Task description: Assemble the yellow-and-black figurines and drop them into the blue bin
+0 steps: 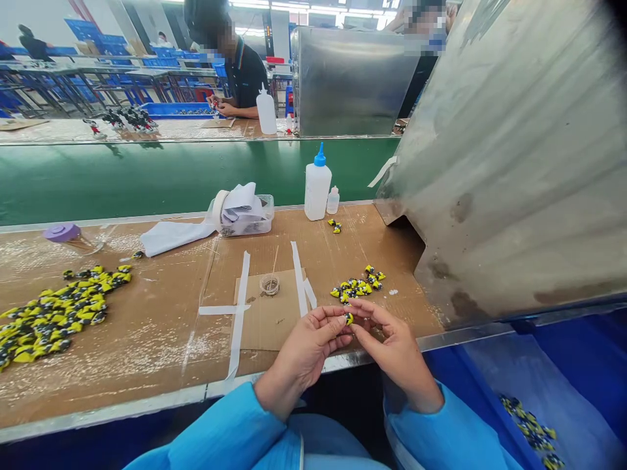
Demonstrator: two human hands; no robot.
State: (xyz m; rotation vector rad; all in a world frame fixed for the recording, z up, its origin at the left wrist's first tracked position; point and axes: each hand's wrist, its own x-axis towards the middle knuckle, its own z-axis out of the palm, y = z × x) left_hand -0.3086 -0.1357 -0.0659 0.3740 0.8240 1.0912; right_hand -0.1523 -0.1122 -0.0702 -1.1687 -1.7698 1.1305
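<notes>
My left hand and my right hand meet at the near edge of the brown workbench. Together their fingertips pinch one small yellow-and-black toy piece. Just beyond the hands lies a small cluster of the same pieces. A small round glue dish with a thin stick in it sits on a taped-down cardboard sheet to the left of the hands. Both sleeves are light blue.
A big heap of yellow-and-black pieces lies far left. A white squeeze bottle with a blue cap, a smaller bottle, a clear box with cloth and a purple lid stand behind. A steel hood fills the right. A blue bin holds more pieces. A person works across the green conveyor.
</notes>
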